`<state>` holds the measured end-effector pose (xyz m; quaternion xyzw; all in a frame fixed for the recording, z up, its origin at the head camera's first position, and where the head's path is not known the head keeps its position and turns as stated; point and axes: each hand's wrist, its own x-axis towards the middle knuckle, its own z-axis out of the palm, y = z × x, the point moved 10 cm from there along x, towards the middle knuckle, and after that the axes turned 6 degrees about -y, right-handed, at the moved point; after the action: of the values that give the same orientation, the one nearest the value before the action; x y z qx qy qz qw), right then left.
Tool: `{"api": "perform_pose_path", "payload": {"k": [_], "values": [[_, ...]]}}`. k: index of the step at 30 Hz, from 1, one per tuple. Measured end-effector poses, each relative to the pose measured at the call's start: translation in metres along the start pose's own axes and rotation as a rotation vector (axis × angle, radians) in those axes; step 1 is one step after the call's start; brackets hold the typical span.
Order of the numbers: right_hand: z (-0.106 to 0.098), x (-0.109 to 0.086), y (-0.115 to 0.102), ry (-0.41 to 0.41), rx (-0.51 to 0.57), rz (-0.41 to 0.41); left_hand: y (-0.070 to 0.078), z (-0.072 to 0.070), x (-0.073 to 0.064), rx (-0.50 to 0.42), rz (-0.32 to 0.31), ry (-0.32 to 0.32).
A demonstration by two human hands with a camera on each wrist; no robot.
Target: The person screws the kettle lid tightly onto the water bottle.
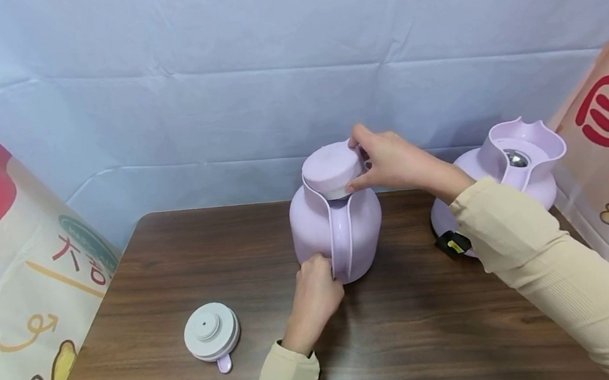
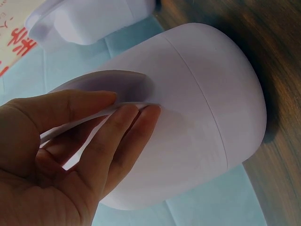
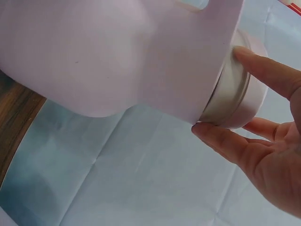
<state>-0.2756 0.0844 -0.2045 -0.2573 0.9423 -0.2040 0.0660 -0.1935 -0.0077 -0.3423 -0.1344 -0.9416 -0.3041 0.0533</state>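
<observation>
A pale purple thermos jug (image 1: 309, 230) stands upright near the table's back edge. Low on its handle (image 1: 341, 236), my left hand (image 1: 315, 290) holds on with curled fingers; the left wrist view shows thumb and fingers round the handle's lower end. Over the jug's mouth sits a round lid (image 1: 332, 166), purple on top with a white side (image 3: 230, 92). My right hand (image 1: 394, 160) grips this lid by its edge between thumb and fingers. In the head view the lid is tilted and partly raised above the rim, with a dark gap under its front.
On the right, behind my right forearm, stands a second purple jug (image 1: 463, 164) with its mouth uncovered and a black strap (image 1: 452, 243) at its base. Another lid (image 1: 210, 333) lies underside up on the left of the wooden table (image 1: 139, 286). A pale cloth (image 1: 249, 108) hangs behind.
</observation>
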Motion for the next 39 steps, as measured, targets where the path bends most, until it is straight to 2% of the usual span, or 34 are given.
{"api": "perform_pose_path", "payload": {"k": [16, 31, 39], "values": [[-0.002, -0.001, 0.002, -0.028, 0.003, 0.000, -0.001, 0.001, 0.001, -0.002, -0.008, -0.003], [-0.018, 0.000, -0.008, -0.033, -0.087, -0.007, 0.000, 0.000, 0.000, 0.005, -0.003, 0.006], [-0.015, 0.007, -0.018, -0.068, -0.117, -0.047, 0.000, 0.000, 0.000, -0.003, 0.002, 0.005]]}}
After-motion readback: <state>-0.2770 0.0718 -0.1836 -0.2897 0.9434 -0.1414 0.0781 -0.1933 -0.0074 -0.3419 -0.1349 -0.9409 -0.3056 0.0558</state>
